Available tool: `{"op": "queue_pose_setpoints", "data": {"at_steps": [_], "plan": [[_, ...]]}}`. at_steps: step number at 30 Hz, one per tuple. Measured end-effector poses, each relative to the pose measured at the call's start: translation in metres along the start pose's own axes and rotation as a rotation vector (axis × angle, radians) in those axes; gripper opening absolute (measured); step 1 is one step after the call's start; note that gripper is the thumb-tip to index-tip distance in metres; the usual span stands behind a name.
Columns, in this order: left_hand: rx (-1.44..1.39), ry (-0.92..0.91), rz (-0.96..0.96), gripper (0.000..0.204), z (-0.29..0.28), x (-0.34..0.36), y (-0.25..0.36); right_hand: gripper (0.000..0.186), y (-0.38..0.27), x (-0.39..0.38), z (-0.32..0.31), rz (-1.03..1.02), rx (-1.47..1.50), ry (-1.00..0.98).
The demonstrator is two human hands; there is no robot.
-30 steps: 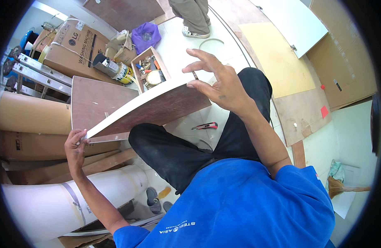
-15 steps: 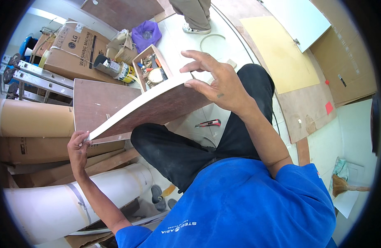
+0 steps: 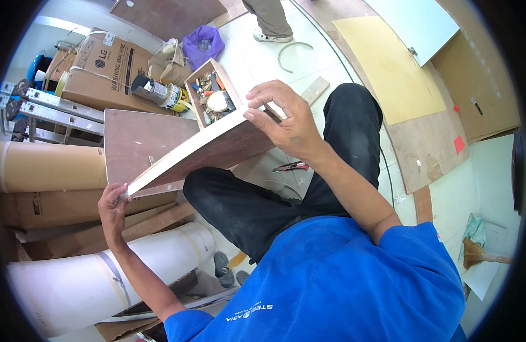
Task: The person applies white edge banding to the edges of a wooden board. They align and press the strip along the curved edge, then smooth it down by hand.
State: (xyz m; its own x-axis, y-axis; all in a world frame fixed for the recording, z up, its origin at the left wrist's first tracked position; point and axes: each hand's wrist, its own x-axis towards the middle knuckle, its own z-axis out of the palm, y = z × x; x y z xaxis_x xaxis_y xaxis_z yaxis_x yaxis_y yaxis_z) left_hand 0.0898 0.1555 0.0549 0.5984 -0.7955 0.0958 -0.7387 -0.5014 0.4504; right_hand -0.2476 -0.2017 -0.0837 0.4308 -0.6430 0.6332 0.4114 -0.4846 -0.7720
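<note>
A reddish-brown wooden board (image 3: 217,158) with a pale, whitish edge strip stands tilted across my lap, its long edge facing up. My left hand (image 3: 112,206) pinches the strip at the board's left corner, thumb and fingers pressed together. At the far right end, my right hand (image 3: 288,121) has its thumb and curled fingers around the edge. Behind it lies another brown panel (image 3: 137,134). On the floor between my legs is a red and black utility knife (image 3: 291,166), partly covered by my leg.
An open wooden tool box (image 3: 224,80) stands beyond the board, near paint cans (image 3: 174,97) and a purple bag (image 3: 203,44). Large rolls (image 3: 103,279) and a ladder (image 3: 63,114) lie left. A person's leg (image 3: 272,20) is ahead. Right are a yellow sheet (image 3: 391,68) and cardboard (image 3: 480,85).
The board's right end has come nearer and lower, and the board is turned a little. My right hand moved left with it, its fingers closing more around the edge.
</note>
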Motion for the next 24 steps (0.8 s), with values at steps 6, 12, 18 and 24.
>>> {"op": "queue_pose_setpoints", "data": {"at_steps": [6, 12, 18, 24], "plan": [[-0.031, -0.03, -0.002, 0.04, -0.001, 0.001, -0.007, 0.03, 0.003, -0.01, 0.033, 0.214, 0.247, 0.303], [-0.017, -0.014, -0.048, 0.041, 0.0, 0.002, -0.01, 0.027, 0.003, -0.013, 0.042, 0.238, 0.039, 0.256], [-0.013, -0.021, -0.037, 0.04, -0.003, 0.003, -0.008, 0.024, 0.002, -0.011, 0.039, 0.143, -0.046, 0.256], [-0.058, -0.013, -0.041, 0.04, 0.0, 0.002, -0.011, 0.034, -0.003, -0.014, 0.039, 0.152, -0.184, 0.274]]}}
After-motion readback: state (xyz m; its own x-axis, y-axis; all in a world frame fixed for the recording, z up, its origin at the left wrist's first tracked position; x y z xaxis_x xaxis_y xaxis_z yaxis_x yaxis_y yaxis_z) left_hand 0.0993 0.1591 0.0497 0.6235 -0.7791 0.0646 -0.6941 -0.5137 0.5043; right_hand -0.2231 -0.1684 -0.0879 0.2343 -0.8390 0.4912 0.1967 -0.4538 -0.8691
